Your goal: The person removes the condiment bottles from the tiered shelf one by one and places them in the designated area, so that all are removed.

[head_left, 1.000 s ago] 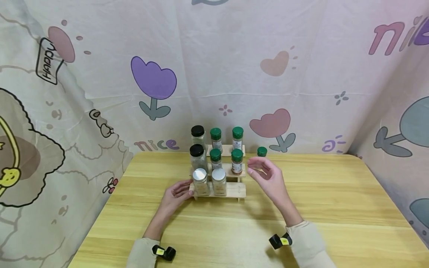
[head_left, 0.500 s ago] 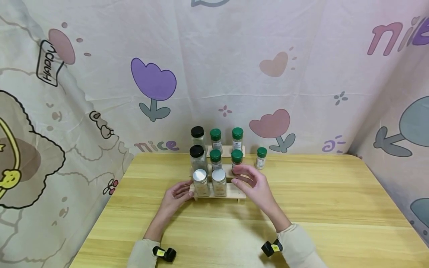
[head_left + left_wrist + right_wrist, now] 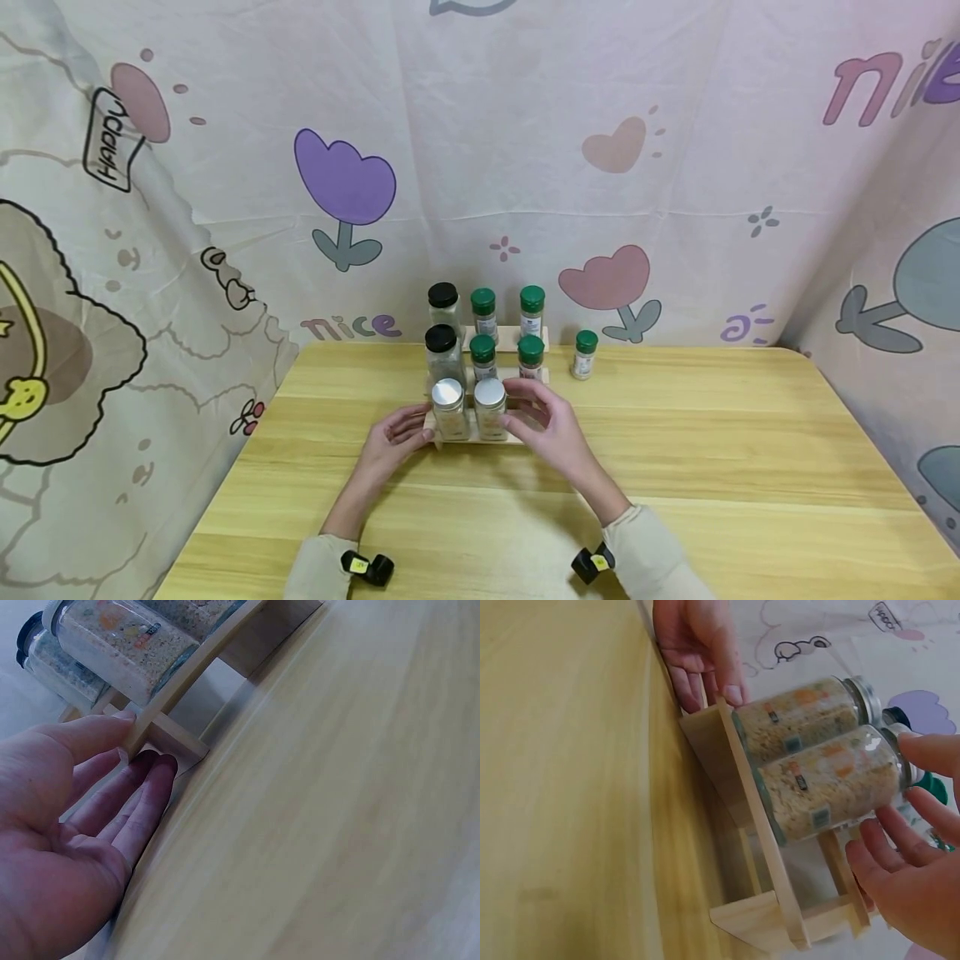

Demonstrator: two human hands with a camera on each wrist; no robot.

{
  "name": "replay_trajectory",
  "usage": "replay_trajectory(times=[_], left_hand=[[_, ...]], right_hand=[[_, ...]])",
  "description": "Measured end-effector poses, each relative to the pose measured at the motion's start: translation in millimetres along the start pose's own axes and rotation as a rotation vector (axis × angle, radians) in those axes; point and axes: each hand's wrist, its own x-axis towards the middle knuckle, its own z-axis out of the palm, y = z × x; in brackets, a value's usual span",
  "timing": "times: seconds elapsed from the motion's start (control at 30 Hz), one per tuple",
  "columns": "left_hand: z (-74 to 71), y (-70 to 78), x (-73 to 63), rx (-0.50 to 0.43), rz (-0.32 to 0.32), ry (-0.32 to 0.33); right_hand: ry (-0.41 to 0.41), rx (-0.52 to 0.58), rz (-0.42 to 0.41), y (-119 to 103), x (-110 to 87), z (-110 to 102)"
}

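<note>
Seasoning jars stand on a three-tier wooden spice rack (image 3: 525, 441). My left hand (image 3: 393, 439) grips the left end of its lowest tier. In the left wrist view, the thumb lies on the board's edge with the fingers below it. My right hand (image 3: 551, 423) is at the right side of a silver-lidded glass jar (image 3: 491, 415) of pale flakes, its fingers loosely bent. In the right wrist view, thumb and index finger (image 3: 930, 810) are beside the lid; firm contact cannot be told. A matching jar (image 3: 449, 417) stands to its left.
On the upper tiers are black-lidded jars (image 3: 445, 354) at left and several green-capped bottles (image 3: 532, 310). Another green-capped bottle (image 3: 584, 354) stands on the wooden table (image 3: 750, 433) right of the rack. A printed cloth (image 3: 480, 167) hangs behind.
My right hand has moved left and slightly down, from near the lone green-capped bottle, past the rack's right end, to the silver-lidded jar. My left hand has stayed on the rack.
</note>
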Motion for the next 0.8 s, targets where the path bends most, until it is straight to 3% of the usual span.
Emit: replay_trajectory(times=[0.8], left_hand=[[0.0, -0.1, 0.0, -0.004, -0.016, -0.002]], right_hand=[[0.038, -0.033, 0.064, 3.5, 7.2, 13.7]])
